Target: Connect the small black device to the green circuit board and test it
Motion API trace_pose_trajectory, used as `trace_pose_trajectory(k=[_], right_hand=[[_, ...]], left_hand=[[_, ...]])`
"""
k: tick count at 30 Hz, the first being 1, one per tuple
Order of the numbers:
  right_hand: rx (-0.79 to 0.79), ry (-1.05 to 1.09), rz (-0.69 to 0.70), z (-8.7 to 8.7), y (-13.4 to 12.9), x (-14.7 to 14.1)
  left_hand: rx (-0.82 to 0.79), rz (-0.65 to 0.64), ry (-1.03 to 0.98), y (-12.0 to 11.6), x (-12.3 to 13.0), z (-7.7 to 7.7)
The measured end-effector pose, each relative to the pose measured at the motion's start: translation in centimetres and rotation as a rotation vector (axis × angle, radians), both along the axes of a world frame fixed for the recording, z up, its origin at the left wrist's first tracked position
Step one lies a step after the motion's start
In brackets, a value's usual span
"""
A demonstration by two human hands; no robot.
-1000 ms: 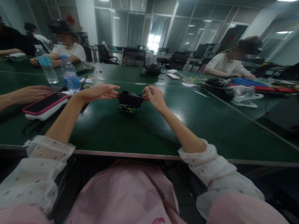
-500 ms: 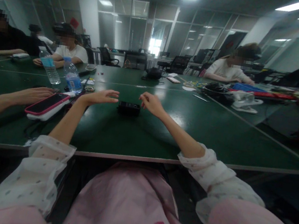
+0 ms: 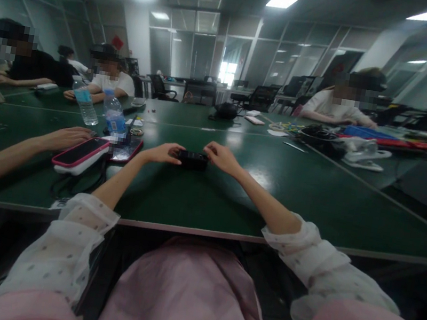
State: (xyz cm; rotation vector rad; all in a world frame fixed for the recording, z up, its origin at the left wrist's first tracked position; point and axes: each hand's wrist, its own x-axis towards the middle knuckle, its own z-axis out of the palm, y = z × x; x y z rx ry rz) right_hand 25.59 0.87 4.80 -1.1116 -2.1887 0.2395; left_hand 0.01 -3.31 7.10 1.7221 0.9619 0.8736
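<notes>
A small black box-shaped device [image 3: 192, 160] rests on the green table [image 3: 198, 206] in front of me; its exact kind is too dark to make out. My left hand [image 3: 166, 153] holds its left end, the thumb at the near side and the fingers behind. At the opposite end, the bent fingers of my right hand [image 3: 220, 158] close on the upper right corner of the device. Part of that grip is hidden behind the fingers.
Left of me, another person's hand [image 3: 69, 138] lies beside a pink-edged phone [image 3: 82, 152] on a white object. Two water bottles [image 3: 115, 114] stand behind another phone [image 3: 128, 151]. Cables [image 3: 318, 138] and a white clamp-like tool [image 3: 366, 154] lie at the right. Several people sit around the table.
My left hand has moved in from beside the device and taken hold of its left end. My right hand's fingers have come onto its right corner. The whole view has shifted slightly.
</notes>
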Motion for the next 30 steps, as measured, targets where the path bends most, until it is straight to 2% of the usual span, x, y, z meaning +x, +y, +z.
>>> trace_pose_trajectory(k=[5,14,21,30], right_hand=[[0.049,-0.060,-0.033,-0.4,0.4,0.1],[0.002,-0.033,0.003,-1.8,1.4,0.1],[-0.079,0.060,0.031,-2.2,1.5,-0.1],[-0.024,0.115,-0.025,-1.7,1.0,0.1]], left_hand=[[0.082,0.033,0.063,0.7,-0.1,-0.8],[0.233,0.054,0.163,3.8,-0.8,-4.1],[0.238,0.052,0.122,3.9,-0.5,-5.0],[0.244,0.068,0.054,4.7,-0.3,-6.2]])
